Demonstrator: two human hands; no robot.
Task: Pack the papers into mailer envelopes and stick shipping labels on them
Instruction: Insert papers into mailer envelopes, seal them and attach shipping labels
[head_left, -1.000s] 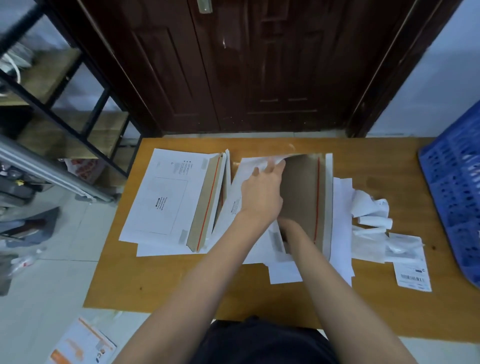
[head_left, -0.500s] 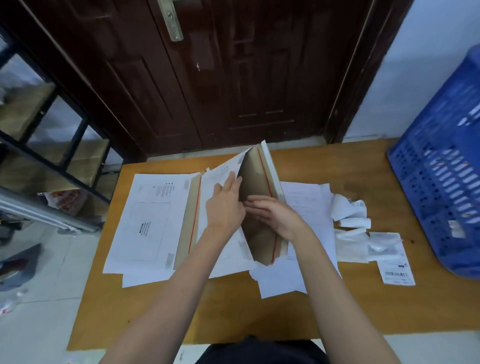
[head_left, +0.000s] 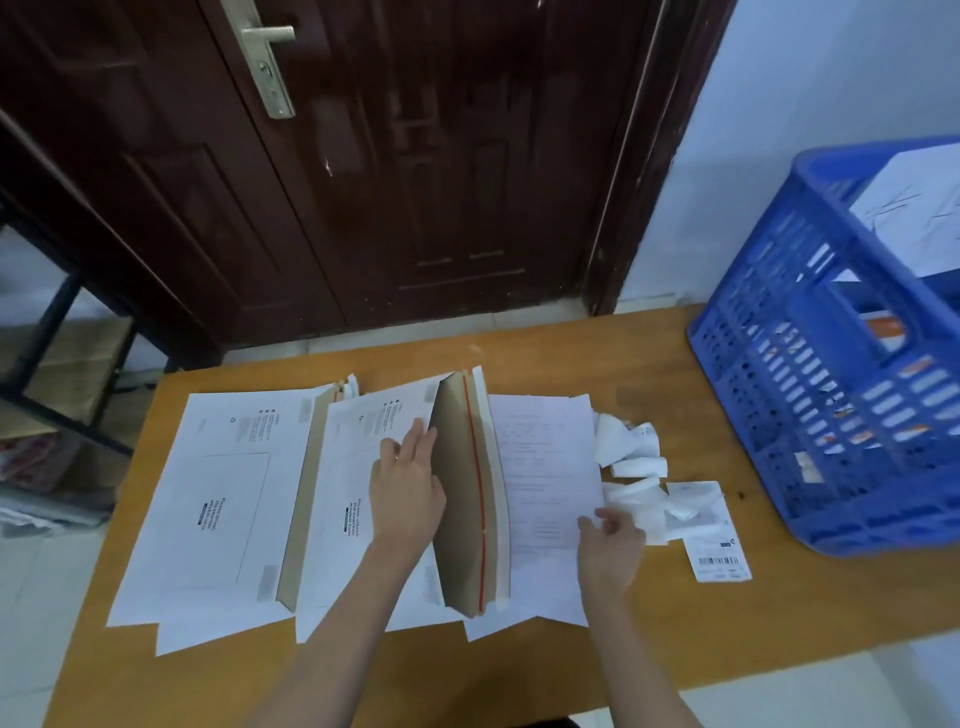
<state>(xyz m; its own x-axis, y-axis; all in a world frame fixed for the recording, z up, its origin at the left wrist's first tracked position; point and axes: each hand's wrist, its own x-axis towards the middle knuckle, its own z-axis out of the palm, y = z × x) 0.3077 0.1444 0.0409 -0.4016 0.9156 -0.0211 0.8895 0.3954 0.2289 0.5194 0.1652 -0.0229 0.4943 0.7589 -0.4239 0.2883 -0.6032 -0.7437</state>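
The blue crate (head_left: 831, 415) runs off the right edge. Print on the papers (head_left: 545, 467) is too blurred to read. The shipping label (head_left: 719, 558) barcode is unreadably small.

mailers (head_left: 228, 499) left on table (head_left: 649, 644), papers (head_left: 545, 467) centre, crate (head_left: 810, 415) right

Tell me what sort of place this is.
Probably a small home or backroom packing station: mailer envelopes on a wooden table, a blue crate of mail, and a dark door behind.
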